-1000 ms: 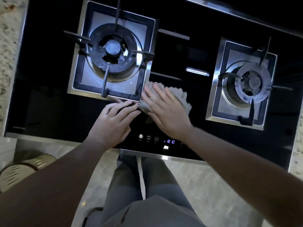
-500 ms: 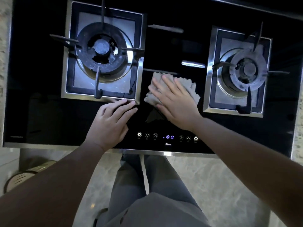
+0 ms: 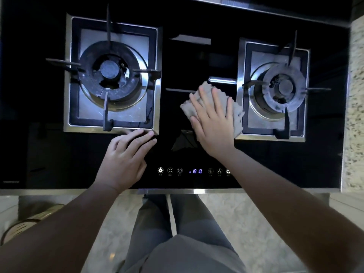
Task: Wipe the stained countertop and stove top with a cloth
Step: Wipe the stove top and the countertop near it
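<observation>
A black glass stove top (image 3: 197, 62) with two gas burners fills the view. A crumpled grey-beige cloth (image 3: 237, 113) lies on the glass between the burners, close to the right burner's steel frame. My right hand (image 3: 212, 123) presses flat on the cloth with fingers straight and spread. My left hand (image 3: 126, 156) rests on the glass just below the left burner's front right corner, fingers extended and holding nothing. Speckled stone countertop (image 3: 356, 95) shows at the right edge.
The left burner (image 3: 110, 71) and right burner (image 3: 279, 87) carry raised black pan supports. A lit touch panel (image 3: 195, 171) reading 18:10 sits near the stove's front steel edge. Below are my grey trousers, a marble floor and a slotted bin (image 3: 21, 227) at the lower left.
My right hand has slid the cloth rightward across the glass, from beside the left burner to against the right burner's frame. My left hand has stayed in place on the glass.
</observation>
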Tool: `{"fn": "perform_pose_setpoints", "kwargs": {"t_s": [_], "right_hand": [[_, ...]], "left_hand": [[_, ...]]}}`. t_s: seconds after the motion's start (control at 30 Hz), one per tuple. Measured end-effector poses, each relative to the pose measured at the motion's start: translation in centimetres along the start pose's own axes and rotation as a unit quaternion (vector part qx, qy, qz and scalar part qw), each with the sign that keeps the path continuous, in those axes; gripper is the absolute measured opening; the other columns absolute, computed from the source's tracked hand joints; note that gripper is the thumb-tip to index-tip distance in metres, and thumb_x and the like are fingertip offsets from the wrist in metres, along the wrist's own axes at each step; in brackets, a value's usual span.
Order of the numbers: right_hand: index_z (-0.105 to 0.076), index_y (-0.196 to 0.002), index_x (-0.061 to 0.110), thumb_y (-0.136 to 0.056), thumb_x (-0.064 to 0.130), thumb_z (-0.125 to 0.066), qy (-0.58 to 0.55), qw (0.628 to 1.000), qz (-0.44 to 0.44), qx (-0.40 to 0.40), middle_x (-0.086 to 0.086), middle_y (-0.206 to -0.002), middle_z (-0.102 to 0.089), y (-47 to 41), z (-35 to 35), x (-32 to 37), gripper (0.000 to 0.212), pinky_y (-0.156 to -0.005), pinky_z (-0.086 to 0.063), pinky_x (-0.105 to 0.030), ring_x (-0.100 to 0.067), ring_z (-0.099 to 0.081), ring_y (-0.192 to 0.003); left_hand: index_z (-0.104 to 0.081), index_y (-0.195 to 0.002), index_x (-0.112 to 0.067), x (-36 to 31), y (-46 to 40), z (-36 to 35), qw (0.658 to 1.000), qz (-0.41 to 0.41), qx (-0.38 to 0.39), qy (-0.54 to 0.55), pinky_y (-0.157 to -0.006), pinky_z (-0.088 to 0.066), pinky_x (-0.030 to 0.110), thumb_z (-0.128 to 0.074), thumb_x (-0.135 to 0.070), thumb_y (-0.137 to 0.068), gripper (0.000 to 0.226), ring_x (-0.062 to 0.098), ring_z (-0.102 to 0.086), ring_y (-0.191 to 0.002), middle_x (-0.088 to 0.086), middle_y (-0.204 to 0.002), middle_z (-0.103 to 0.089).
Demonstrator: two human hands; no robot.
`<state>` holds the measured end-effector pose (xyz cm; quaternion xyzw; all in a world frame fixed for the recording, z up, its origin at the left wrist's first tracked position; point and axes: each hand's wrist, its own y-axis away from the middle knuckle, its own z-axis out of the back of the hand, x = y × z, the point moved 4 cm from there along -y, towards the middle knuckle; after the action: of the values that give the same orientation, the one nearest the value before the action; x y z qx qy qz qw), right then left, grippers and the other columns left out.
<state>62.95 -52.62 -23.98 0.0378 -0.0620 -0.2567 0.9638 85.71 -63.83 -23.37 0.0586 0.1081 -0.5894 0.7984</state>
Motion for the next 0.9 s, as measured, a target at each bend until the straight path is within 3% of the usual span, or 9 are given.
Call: {"fn": "perform_pose_setpoints", "kwargs": {"t_s": [0.13, 0.27, 0.4, 0.5, 0.63, 0.77, 0.9], "right_hand": [[-0.026, -0.162, 0.035, -0.108, 0.046, -0.025, -0.024, 0.999, 0.027, 0.012, 0.007, -0.172, -0.016, -5.4, 0.9, -1.8, 0.055, -0.127, -0.003, -0.058, -0.024, -0.006, -0.160], [-0.021, -0.163, 0.035, -0.109, 0.047, -0.021, -0.034, 0.999, -0.036, -0.001, 0.007, -0.173, -0.011, -12.2, 1.7, -3.4, 0.056, -0.127, 0.002, -0.054, -0.024, -0.002, -0.160], [-0.031, -0.161, 0.031, -0.108, 0.043, -0.029, -0.045, 0.996, -0.061, -0.046, 0.001, -0.171, -0.021, -5.5, 0.8, -0.6, 0.054, -0.128, -0.010, -0.049, -0.029, -0.013, -0.159], [-0.030, -0.162, 0.028, -0.109, 0.041, -0.032, -0.027, 0.998, -0.043, -0.021, 0.000, -0.171, -0.019, 0.7, -0.1, 2.5, 0.054, -0.128, -0.011, -0.048, -0.027, -0.012, -0.159], [-0.027, -0.163, 0.027, -0.109, 0.041, -0.028, -0.023, 0.999, -0.017, -0.024, 0.003, -0.171, -0.019, -5.6, 0.9, 1.8, 0.056, -0.128, -0.012, -0.050, -0.026, -0.012, -0.159], [-0.020, -0.164, 0.029, -0.108, 0.044, -0.020, -0.035, 0.999, -0.020, -0.023, 0.002, -0.173, -0.012, -15.0, 1.7, 1.3, 0.058, -0.129, -0.004, -0.048, -0.026, -0.005, -0.160], [-0.027, -0.163, 0.026, -0.109, 0.043, -0.026, -0.034, 0.998, 0.019, -0.043, 0.003, -0.171, -0.020, -12.3, 1.0, 2.8, 0.056, -0.128, -0.008, -0.049, -0.028, -0.012, -0.159]], "left_hand": [[-0.062, -0.136, -0.014, 0.0, -0.1, 0.0, 1.000, -0.003, -0.006, 0.001, -0.108, -0.037, 0.045, -0.049, -0.015, -0.093, 0.045, 0.027, -0.047, -0.138, 0.002, -0.146, -0.056], [-0.062, -0.136, -0.015, 0.0, -0.3, 0.0, 1.000, 0.000, 0.000, -0.003, -0.108, -0.038, 0.046, -0.048, -0.015, -0.093, 0.046, 0.026, -0.047, -0.138, 0.001, -0.146, -0.056], [-0.064, -0.135, -0.016, -0.3, -0.3, 0.0, 1.000, 0.002, 0.005, -0.001, -0.108, -0.038, 0.044, -0.051, -0.015, -0.088, 0.048, 0.025, -0.048, -0.137, -0.001, -0.146, -0.056], [-0.064, -0.135, -0.017, -0.1, -0.3, 0.1, 1.000, -0.001, 0.003, 0.001, -0.105, -0.041, 0.044, -0.051, -0.014, -0.088, 0.048, 0.024, -0.048, -0.137, -0.001, -0.146, -0.056], [-0.064, -0.135, -0.017, 0.0, -0.4, 0.2, 1.000, -0.004, 0.001, 0.009, -0.104, -0.043, 0.044, -0.053, -0.013, -0.087, 0.050, 0.023, -0.046, -0.137, -0.002, -0.146, -0.056], [-0.063, -0.136, -0.017, 0.2, -0.6, 0.1, 1.000, -0.005, -0.001, 0.005, -0.106, -0.041, 0.043, -0.056, -0.013, -0.086, 0.051, 0.023, -0.045, -0.138, -0.002, -0.147, -0.055], [-0.063, -0.136, -0.017, 0.2, -0.5, -0.1, 1.000, 0.000, 0.000, 0.001, -0.107, -0.040, 0.043, -0.059, -0.013, -0.085, 0.051, 0.022, -0.045, -0.139, -0.002, -0.147, -0.055]]}}
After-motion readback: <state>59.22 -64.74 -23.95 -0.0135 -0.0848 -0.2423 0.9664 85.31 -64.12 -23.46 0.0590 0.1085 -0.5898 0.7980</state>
